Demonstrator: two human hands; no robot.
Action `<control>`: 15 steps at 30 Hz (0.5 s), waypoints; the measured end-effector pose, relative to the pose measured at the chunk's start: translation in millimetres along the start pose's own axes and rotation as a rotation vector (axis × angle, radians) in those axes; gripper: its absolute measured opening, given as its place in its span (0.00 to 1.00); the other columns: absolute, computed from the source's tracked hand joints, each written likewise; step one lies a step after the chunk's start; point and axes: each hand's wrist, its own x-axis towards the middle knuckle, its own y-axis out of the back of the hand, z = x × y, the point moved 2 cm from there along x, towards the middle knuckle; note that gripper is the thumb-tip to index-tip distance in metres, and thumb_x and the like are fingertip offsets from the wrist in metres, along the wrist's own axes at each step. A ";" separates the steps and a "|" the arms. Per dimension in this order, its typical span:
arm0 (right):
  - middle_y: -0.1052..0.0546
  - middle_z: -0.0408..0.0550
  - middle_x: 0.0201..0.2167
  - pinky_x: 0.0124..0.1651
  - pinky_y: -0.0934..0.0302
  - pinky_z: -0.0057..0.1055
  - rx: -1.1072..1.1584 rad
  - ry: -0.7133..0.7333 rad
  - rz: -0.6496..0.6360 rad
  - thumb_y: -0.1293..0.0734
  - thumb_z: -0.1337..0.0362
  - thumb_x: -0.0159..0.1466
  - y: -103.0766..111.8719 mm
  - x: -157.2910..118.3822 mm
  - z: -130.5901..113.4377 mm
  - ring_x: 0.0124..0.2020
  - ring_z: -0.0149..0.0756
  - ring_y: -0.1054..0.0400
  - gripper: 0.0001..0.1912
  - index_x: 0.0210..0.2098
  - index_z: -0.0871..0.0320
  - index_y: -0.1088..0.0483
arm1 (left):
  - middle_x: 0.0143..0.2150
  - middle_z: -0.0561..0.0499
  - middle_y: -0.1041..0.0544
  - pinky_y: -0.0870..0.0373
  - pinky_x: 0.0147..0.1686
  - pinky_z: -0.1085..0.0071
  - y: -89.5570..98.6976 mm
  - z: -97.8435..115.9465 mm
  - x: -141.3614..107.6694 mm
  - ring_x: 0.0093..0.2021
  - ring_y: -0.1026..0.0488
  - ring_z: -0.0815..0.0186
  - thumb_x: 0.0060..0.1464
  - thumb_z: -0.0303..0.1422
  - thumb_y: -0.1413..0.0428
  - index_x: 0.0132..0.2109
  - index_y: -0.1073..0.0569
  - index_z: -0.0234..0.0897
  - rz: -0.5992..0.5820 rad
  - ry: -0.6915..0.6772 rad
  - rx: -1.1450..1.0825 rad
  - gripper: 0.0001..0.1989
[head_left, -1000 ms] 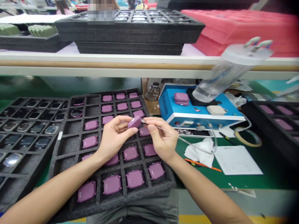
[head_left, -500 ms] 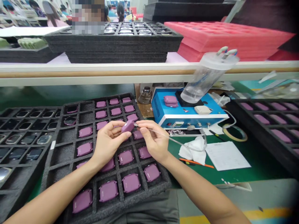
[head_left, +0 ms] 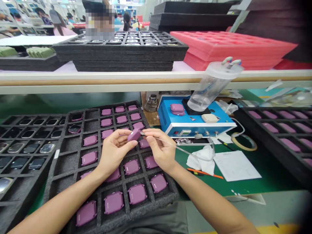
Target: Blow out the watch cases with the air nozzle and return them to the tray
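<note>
Purple case [head_left: 134, 134] pinched in the left hand [head_left: 116, 148]
Right fingers and thumb [head_left: 161, 146] pinch the tip of a clear tube [head_left: 180, 149] against its edge.

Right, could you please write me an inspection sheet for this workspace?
Surface: green bench top, partly covered.
Items: purple case held above a black foam tray of similar cases.
Clutter: crumpled tissue, orange stick, paper sheet, tape roll.
Hands: left hand grips the purple case; right hand holds the clear tube near its tip, close to the case.
Cables: the clear tube loops over the tissue towards the blue box.
Surroundings: shelf with stacked black and red foam trays; people behind.
</note>
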 end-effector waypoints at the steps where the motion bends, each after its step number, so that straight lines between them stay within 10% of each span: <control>1: 0.18 0.49 0.45 0.49 0.22 0.40 -0.003 -0.002 0.000 0.33 0.64 0.70 0.0 0.1 0.2 0.47 0.39 0.22 0.07 0.43 0.51 0.22 | 0.41 0.48 0.14 0.22 0.46 0.69 0.0 0.1 0.1 0.42 0.17 0.62 0.42 0.33 0.26 0.42 0.23 0.35 0.000 0.000 0.003 0.21; 15: 0.18 0.49 0.45 0.50 0.23 0.39 0.025 -0.008 -0.006 0.33 0.65 0.70 0.3 0.0 -1.2 0.47 0.39 0.22 0.07 0.44 0.51 0.21 | 0.40 0.48 0.14 0.21 0.44 0.71 -0.7 -0.1 -0.2 0.40 0.17 0.64 0.42 0.33 0.26 0.42 0.23 0.35 0.003 0.000 0.025 0.21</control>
